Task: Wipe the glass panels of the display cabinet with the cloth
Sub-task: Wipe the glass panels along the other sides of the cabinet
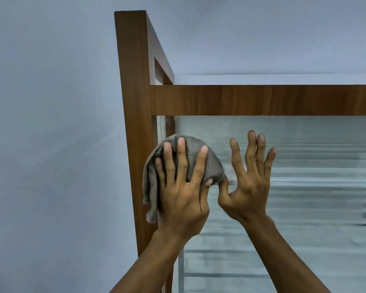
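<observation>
- The grey cloth (215, 166) lies bunched against the glass panel (315, 187) of the display cabinet. It sits in the panel's 10 o'clock corner, just under the wooden top rail (262, 100) and overlapping the upright post (133, 102).
- The cloth forms a dome with its rounded top toward 12 o'clock. Its folds run mostly up and down, and a loose tail hangs toward 6 o'clock along the post.
- The left hand (182, 199) presses flat on the cloth, not clenched, with its fingers straight, spread and pointing to 12 o'clock. The thumb lies at the cloth's 4 o'clock edge, and the forearm rises from 7 o'clock.
- The right hand (248, 193) is released and holds nothing. It stands at 3 o'clock of the cloth with its fingers fanned toward 12 o'clock, and the thumb tip meets the cloth's edge. Whether its palm touches the glass cannot be told.
- A pale wall (51, 123) fills the 9 o'clock side.
</observation>
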Demonstrator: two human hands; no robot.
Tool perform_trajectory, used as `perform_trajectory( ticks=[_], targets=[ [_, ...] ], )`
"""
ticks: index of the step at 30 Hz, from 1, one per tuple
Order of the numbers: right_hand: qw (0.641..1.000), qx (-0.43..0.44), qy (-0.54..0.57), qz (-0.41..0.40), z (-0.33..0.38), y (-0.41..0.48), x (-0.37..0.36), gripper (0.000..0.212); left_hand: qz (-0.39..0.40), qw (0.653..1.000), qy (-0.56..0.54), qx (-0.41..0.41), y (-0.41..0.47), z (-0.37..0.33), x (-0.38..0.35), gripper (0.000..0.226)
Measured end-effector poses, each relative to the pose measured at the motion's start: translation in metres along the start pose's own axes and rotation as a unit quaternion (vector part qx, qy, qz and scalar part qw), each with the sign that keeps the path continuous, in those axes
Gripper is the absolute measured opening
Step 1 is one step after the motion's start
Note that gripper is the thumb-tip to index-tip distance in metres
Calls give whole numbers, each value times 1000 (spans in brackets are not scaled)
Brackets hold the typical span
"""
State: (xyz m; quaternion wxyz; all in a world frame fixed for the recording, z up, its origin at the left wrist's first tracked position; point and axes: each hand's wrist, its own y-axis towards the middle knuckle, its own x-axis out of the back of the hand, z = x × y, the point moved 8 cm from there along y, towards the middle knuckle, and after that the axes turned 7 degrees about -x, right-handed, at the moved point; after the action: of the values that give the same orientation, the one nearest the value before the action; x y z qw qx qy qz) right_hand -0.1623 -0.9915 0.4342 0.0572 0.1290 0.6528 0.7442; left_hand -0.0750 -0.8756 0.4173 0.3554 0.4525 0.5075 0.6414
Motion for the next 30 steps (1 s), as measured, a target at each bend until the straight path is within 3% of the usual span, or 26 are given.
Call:
perform_trajectory(
  ticks=[3,6,11,14,18,23,28,30],
  targets=[
    [1000,-8,-21,-6,-12,8,10,78,15,998,-50,21,19,-2,-19,63],
    [1000,-1,-31,4,-35,22,25,74,22,998,-14,59,24,-5,-26,73],
    [996,58,-48,54,-59,32,33,77,51,999,-8,-15,42,-40,-37,71],
    [999,33,-14,9,-78,29,48,68,-5,994,92,63,37,-8,-29,68],
    [999,19,-39,16,-97,27,51,72,-48,977,106,181,37,-14,-31,76],
    [998,21,-54,27,-97,24,45,74,-16,992,102,69,44,-45,-46,75],
    [999,3,-36,19,-99,24,47,73,-76,967,89,225,39,-17,-33,75],
    [1000,0,-22,16,-99,25,48,72,-73,964,70,248,47,-32,-41,76]
  ],
)
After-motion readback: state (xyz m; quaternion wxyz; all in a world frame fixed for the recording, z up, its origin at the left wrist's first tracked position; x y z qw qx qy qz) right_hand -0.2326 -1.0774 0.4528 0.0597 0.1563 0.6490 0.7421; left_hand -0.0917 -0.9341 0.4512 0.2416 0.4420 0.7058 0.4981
